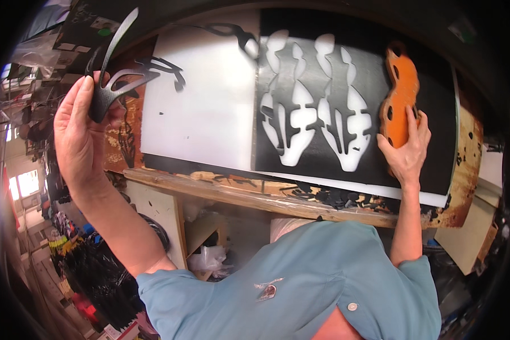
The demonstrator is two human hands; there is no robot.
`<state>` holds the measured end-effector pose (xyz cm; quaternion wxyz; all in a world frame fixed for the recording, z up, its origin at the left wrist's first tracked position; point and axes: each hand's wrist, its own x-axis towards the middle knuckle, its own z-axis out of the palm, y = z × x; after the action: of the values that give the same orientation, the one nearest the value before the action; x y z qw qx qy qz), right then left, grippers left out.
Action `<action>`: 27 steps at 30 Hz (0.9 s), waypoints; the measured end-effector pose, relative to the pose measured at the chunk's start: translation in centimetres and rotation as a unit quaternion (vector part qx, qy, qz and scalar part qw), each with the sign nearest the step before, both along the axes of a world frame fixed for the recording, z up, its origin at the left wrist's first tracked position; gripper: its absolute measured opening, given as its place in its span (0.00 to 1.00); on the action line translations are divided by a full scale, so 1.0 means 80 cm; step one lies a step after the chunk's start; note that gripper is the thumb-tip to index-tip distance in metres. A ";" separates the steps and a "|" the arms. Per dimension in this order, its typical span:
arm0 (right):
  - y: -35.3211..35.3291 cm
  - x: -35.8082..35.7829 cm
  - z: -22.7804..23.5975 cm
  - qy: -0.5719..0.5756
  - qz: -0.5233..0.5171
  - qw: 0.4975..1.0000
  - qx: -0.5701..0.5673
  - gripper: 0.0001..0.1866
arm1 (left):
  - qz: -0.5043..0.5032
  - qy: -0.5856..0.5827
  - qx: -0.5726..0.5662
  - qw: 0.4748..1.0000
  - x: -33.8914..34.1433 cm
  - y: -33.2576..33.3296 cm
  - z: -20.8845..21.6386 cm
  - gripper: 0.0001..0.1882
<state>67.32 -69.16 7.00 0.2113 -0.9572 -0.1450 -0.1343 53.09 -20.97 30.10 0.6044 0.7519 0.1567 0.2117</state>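
Raised at the left, my left hand (84,122) pinches a black cut-out piece (103,97) of thin sheet material between thumb and fingers. The piece has curved, strap-like arms and openings. At the right, my right hand (407,144) grips an orange cutting die (400,105) with a wavy outline and several dark holes. Its thumb lies along the left edge, and its fingers reach over the top and right side. Under the die lies a black sheet (430,107) with several cut-out shapes left of the die, through which a white surface shows.
A white cutting board (201,107) spans the bench's left half, with another black cut-out (232,33) at its far edge. Black scraps (345,198) litter the wooden front ledge (255,201). A plastic bag (208,260) sits below the bench. Dark bundled material (107,272) stands at lower left.
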 end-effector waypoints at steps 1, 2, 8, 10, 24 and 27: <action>0.000 0.000 0.000 0.001 -0.004 1.000 0.001 0.49 | 0.013 0.000 -0.009 1.000 -0.006 0.013 -0.008 0.13; 0.000 0.000 -0.001 0.006 -0.008 1.000 0.003 0.50 | 0.034 0.002 -0.010 0.999 -0.014 0.025 -0.022 0.13; -0.001 0.002 -0.001 0.015 -0.003 1.000 -0.003 0.50 | 0.185 0.087 -0.166 0.965 -0.092 0.089 -0.205 0.13; 0.000 0.002 -0.001 0.025 -0.005 1.000 -0.001 0.50 | 0.225 0.149 -0.181 0.946 -0.122 0.102 -0.255 0.13; -0.004 0.006 -0.007 0.014 0.007 1.000 -0.020 0.49 | 0.412 0.157 0.000 0.897 -0.143 0.251 -0.291 0.16; -0.008 0.007 -0.010 0.016 0.003 1.000 -0.020 0.49 | 0.490 0.138 0.001 0.861 -0.167 0.286 -0.304 0.15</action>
<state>67.91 -69.83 6.17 0.1947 -0.9629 -0.1471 -0.1153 39.74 1.92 5.78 0.3943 0.6004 0.5861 0.3749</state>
